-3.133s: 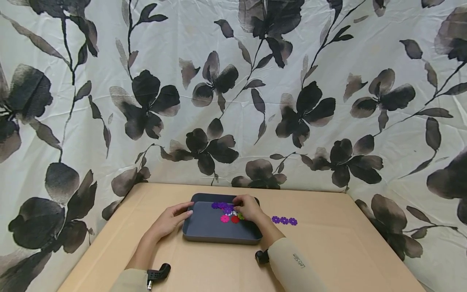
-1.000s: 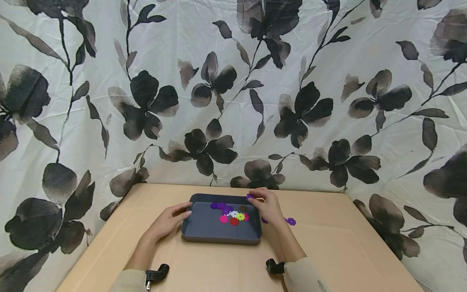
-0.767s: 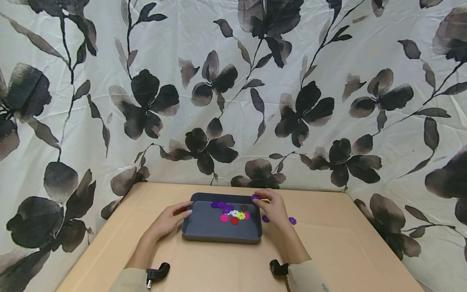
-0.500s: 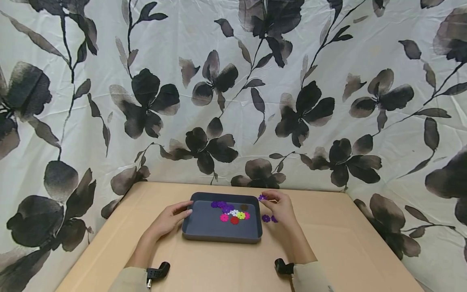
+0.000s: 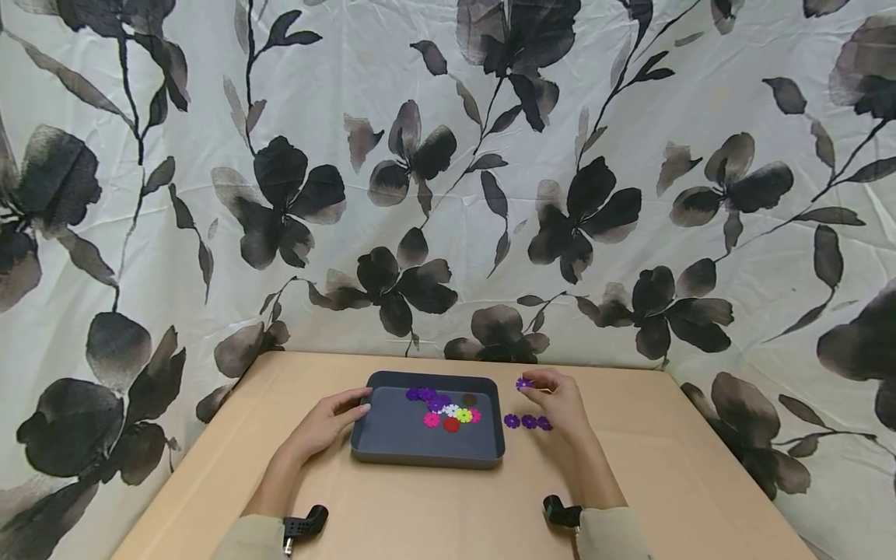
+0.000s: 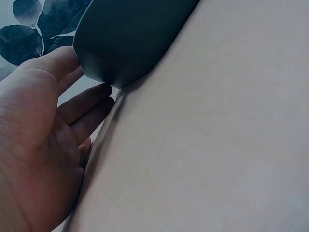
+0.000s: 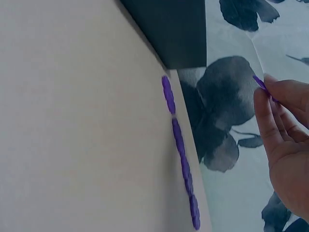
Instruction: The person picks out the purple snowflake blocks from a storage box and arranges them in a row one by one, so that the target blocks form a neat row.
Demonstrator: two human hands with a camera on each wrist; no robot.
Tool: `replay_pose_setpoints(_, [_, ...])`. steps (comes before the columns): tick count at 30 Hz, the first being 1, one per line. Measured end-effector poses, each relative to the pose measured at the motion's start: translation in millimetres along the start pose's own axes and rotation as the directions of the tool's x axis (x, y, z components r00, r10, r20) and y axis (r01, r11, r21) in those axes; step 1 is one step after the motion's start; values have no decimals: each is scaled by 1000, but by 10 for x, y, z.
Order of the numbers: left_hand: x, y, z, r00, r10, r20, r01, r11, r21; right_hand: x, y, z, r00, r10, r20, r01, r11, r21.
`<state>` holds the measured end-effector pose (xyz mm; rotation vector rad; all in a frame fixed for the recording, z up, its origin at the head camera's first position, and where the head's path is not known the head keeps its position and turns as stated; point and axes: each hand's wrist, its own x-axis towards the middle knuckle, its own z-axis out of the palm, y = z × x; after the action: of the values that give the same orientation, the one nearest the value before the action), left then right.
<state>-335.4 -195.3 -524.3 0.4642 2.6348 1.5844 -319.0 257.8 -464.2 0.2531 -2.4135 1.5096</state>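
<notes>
In the head view, my right hand (image 5: 560, 404) pinches a purple flower-shaped disc (image 5: 523, 383) between thumb and fingertips, raised off the table right of the tray. The right wrist view shows this disc (image 7: 264, 87) edge-on between the fingertips. Beneath the hand, a row of purple flower-shaped discs (image 5: 530, 421) lies on the table, its right end covered by the hand. My left hand (image 5: 325, 420) rests its relaxed fingers against the left side of the dark grey tray (image 5: 399, 447); the left wrist view shows fingertips at the tray's corner.
Inside the tray lie several flower-shaped discs: purple discs (image 5: 427, 395), pink (image 5: 432, 420), red (image 5: 452, 425), yellow (image 5: 463, 415), white (image 5: 451, 410) and brown (image 5: 469, 399). The tan table (image 5: 420, 513) ends at a floral curtain (image 5: 490, 194) behind.
My right hand has lifted a purple disc out of the tray and moved right with it, over the row on the table. The left hand and tray have stayed in place.
</notes>
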Motion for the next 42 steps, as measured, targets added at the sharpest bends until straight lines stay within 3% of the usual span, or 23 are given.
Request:
replay_pose_setpoints(8, [-1,-3,17,999,-35,-6,35,999,-14,62,445,-175,999,55,-3,-55,998,7])
replay_pose_setpoints(12, [-7,-1,15,999,-34,-6,34,999,-20,42,554,-303,997,83,8,-83,997,5])
replay_pose_setpoints(29, [4,9,20,1000,-25,-9,25,1000,18,-63,744,-637,993,115,22,-116,992,50])
replay_pose_setpoints(42, [6,-10,10,999,-34,-4,34,999,-14,-186,788,-782,962,263,77,-258,964,-71])
